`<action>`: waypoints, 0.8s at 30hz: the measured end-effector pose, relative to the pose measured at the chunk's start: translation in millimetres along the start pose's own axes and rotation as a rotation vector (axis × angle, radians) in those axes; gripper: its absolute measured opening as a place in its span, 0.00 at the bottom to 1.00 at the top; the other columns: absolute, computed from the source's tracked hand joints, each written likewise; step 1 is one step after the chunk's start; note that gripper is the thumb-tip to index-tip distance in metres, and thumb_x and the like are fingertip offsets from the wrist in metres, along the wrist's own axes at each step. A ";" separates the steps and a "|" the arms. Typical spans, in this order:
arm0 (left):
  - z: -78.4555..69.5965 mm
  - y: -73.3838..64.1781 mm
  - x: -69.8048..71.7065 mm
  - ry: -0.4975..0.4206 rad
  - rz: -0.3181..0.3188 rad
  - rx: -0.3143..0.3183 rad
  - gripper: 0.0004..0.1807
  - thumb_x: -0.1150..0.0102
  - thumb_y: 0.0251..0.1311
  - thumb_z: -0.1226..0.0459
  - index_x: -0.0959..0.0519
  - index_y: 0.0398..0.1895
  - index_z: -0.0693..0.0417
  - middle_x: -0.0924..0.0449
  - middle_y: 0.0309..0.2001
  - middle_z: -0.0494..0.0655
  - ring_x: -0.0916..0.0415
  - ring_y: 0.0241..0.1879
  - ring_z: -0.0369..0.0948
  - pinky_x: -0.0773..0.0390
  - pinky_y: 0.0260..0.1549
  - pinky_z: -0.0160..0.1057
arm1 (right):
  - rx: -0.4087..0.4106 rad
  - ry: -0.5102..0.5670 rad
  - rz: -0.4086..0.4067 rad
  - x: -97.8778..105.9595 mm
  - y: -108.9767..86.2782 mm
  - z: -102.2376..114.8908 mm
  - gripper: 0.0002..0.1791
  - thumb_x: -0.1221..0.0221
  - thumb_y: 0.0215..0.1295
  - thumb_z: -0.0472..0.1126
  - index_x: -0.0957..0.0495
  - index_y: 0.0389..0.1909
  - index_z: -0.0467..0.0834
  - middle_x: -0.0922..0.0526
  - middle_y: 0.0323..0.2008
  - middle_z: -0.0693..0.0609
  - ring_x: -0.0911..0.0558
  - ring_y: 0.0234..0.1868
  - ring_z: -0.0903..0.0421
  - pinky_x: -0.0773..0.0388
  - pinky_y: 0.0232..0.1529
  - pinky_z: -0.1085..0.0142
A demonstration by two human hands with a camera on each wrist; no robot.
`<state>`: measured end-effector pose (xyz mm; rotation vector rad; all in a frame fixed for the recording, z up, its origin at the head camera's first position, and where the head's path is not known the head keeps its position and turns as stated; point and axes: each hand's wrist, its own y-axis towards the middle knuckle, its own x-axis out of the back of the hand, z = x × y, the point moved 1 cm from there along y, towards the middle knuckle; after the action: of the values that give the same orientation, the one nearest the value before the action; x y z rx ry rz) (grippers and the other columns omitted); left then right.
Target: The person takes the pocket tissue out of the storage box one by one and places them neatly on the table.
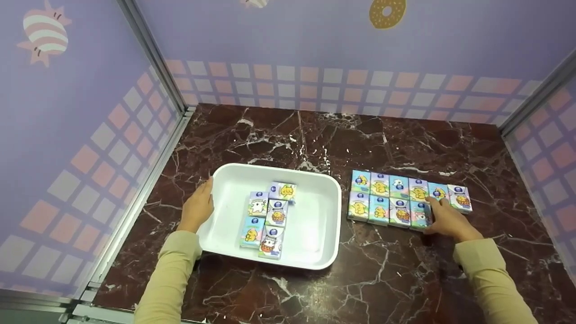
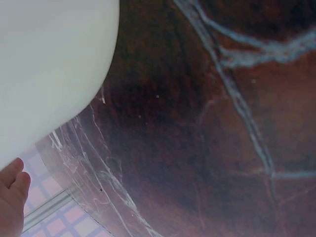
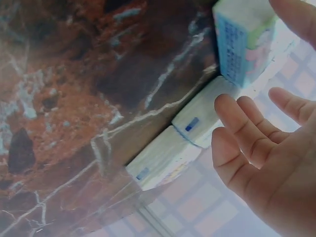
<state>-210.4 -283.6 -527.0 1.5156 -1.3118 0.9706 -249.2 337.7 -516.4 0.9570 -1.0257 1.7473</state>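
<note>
My left hand [image 1: 198,206] rests against the left side of a white plastic basin [image 1: 310,173], fingers fairly straight along its wall. Inside the basin lie several small cartoon-printed packs [image 1: 276,212], apparently pocket tissues. To the right of the basin, more such packs [image 1: 380,186] lie in two adjoining rows. At the right end of the nearer row is my right hand [image 1: 447,219], beside a blue-and-pink pack [image 1: 419,215]. The right wrist view shows its thumb and fingers spread apart near that pack [image 3: 242,49]; whether they touch it is hard to tell.
Everything stands on a dark red marble-patterned tabletop [image 1: 360,283]. Purple panels with pink and white squares [image 1: 315,85] enclose the back and both sides, with a metal rail [image 1: 135,211] along the left edge.
</note>
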 end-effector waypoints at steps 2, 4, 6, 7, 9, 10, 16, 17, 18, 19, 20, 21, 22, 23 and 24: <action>0.1 -0.1 -0.3 0.000 0.000 -0.001 0.28 0.58 0.61 0.68 0.45 0.65 0.61 0.36 0.58 0.64 0.36 0.57 0.58 0.33 0.54 0.54 | 0.013 0.003 -0.005 1.8 0.4 4.7 0.51 0.31 0.38 0.44 0.49 0.62 0.33 0.42 0.51 0.24 0.31 0.43 0.30 0.30 0.36 0.42; 0.0 -0.5 -0.1 -0.005 -0.008 -0.005 0.28 0.58 0.61 0.68 0.45 0.65 0.61 0.35 0.58 0.64 0.36 0.56 0.58 0.32 0.53 0.54 | 0.031 0.009 -0.007 3.3 0.9 10.4 0.50 0.32 0.41 0.45 0.49 0.63 0.33 0.44 0.52 0.23 0.32 0.44 0.29 0.30 0.34 0.42; -0.2 -1.1 0.3 -0.014 -0.022 -0.013 0.28 0.57 0.60 0.68 0.44 0.65 0.61 0.35 0.58 0.64 0.34 0.55 0.58 0.31 0.52 0.54 | 0.053 0.016 -0.019 4.5 1.2 17.6 0.49 0.34 0.44 0.46 0.49 0.63 0.35 0.44 0.52 0.24 0.31 0.44 0.30 0.29 0.31 0.44; -0.2 -1.4 0.3 -0.018 -0.030 -0.018 0.28 0.56 0.60 0.69 0.44 0.64 0.62 0.34 0.57 0.64 0.34 0.55 0.58 0.31 0.51 0.54 | 0.067 0.015 -0.029 4.8 1.6 21.3 0.48 0.34 0.45 0.46 0.49 0.63 0.35 0.42 0.51 0.25 0.30 0.42 0.32 0.29 0.30 0.46; -0.5 -1.8 0.7 -0.026 -0.045 -0.026 0.27 0.56 0.59 0.69 0.43 0.64 0.62 0.34 0.57 0.64 0.33 0.54 0.58 0.30 0.51 0.54 | 0.090 0.020 -0.046 5.2 2.5 28.9 0.45 0.35 0.46 0.47 0.48 0.63 0.37 0.39 0.48 0.29 0.28 0.40 0.36 0.29 0.29 0.48; -0.7 -1.9 0.7 -0.029 -0.052 -0.031 0.28 0.55 0.59 0.69 0.43 0.64 0.62 0.33 0.57 0.64 0.33 0.53 0.58 0.29 0.50 0.54 | 0.100 0.024 -0.057 5.3 3.0 32.9 0.44 0.35 0.47 0.47 0.47 0.63 0.37 0.38 0.48 0.30 0.28 0.40 0.37 0.28 0.29 0.48; -1.5 -1.3 0.8 -0.027 -0.058 -0.033 0.27 0.55 0.59 0.69 0.43 0.64 0.62 0.33 0.56 0.64 0.33 0.53 0.58 0.30 0.51 0.54 | 0.174 0.031 -0.135 3.7 9.0 56.0 0.40 0.38 0.50 0.47 0.43 0.61 0.38 0.36 0.50 0.33 0.27 0.41 0.38 0.29 0.35 0.45; -1.4 -1.3 0.9 -0.028 -0.057 -0.032 0.28 0.55 0.59 0.69 0.43 0.64 0.62 0.33 0.56 0.64 0.33 0.53 0.58 0.30 0.51 0.54 | 0.193 0.027 -0.155 3.2 10.3 59.8 0.39 0.38 0.50 0.47 0.42 0.61 0.38 0.35 0.49 0.34 0.27 0.40 0.40 0.29 0.35 0.46; -1.3 -1.2 1.0 -0.028 -0.056 -0.030 0.28 0.55 0.59 0.69 0.43 0.64 0.62 0.33 0.56 0.64 0.33 0.54 0.58 0.30 0.51 0.54 | 0.213 0.025 -0.172 2.6 11.5 63.8 0.38 0.38 0.50 0.47 0.41 0.60 0.38 0.34 0.48 0.35 0.27 0.39 0.41 0.29 0.35 0.47; -1.1 -1.1 1.0 -0.027 -0.054 -0.028 0.28 0.55 0.59 0.69 0.43 0.64 0.62 0.33 0.57 0.64 0.33 0.54 0.58 0.30 0.51 0.54 | 0.238 0.021 -0.192 2.0 12.7 67.8 0.37 0.37 0.50 0.46 0.40 0.59 0.38 0.33 0.47 0.36 0.27 0.38 0.43 0.29 0.34 0.48; -0.9 -1.0 1.0 -0.027 -0.051 -0.026 0.27 0.55 0.59 0.69 0.43 0.64 0.62 0.33 0.57 0.64 0.33 0.54 0.58 0.30 0.52 0.54 | 0.262 0.020 -0.211 1.5 13.6 72.1 0.36 0.37 0.50 0.46 0.38 0.58 0.38 0.32 0.46 0.36 0.27 0.38 0.44 0.28 0.34 0.49; -0.6 -0.9 0.9 -0.026 -0.049 -0.025 0.27 0.56 0.59 0.69 0.43 0.64 0.62 0.33 0.57 0.64 0.34 0.54 0.58 0.31 0.52 0.54 | 0.285 0.019 -0.225 0.9 14.2 76.7 0.35 0.37 0.50 0.46 0.37 0.57 0.38 0.31 0.45 0.37 0.27 0.38 0.44 0.28 0.35 0.49; -0.4 -0.8 0.9 -0.024 -0.045 -0.023 0.27 0.56 0.59 0.69 0.43 0.64 0.62 0.34 0.57 0.64 0.34 0.55 0.58 0.31 0.52 0.54 | 0.309 0.021 -0.238 0.3 14.9 81.4 0.34 0.37 0.49 0.45 0.36 0.56 0.37 0.30 0.45 0.37 0.27 0.38 0.44 0.28 0.35 0.49; -0.3 -0.7 0.8 -0.022 -0.042 -0.021 0.27 0.56 0.59 0.69 0.43 0.64 0.62 0.34 0.57 0.64 0.34 0.55 0.58 0.31 0.52 0.54 | 0.328 0.026 -0.247 -0.4 15.6 86.1 0.33 0.37 0.49 0.45 0.35 0.56 0.38 0.29 0.44 0.38 0.26 0.39 0.44 0.27 0.36 0.49; -0.3 -0.5 0.7 -0.021 -0.039 -0.020 0.27 0.56 0.59 0.69 0.43 0.64 0.62 0.34 0.57 0.64 0.34 0.55 0.58 0.31 0.52 0.54 | 0.348 0.027 -0.256 -1.2 16.3 90.7 0.32 0.36 0.49 0.45 0.34 0.55 0.38 0.29 0.44 0.38 0.26 0.39 0.44 0.27 0.37 0.49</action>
<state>-209.8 -283.5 -526.3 1.5340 -1.2981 0.9167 -247.5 249.9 -488.3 1.2186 -0.5590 1.7442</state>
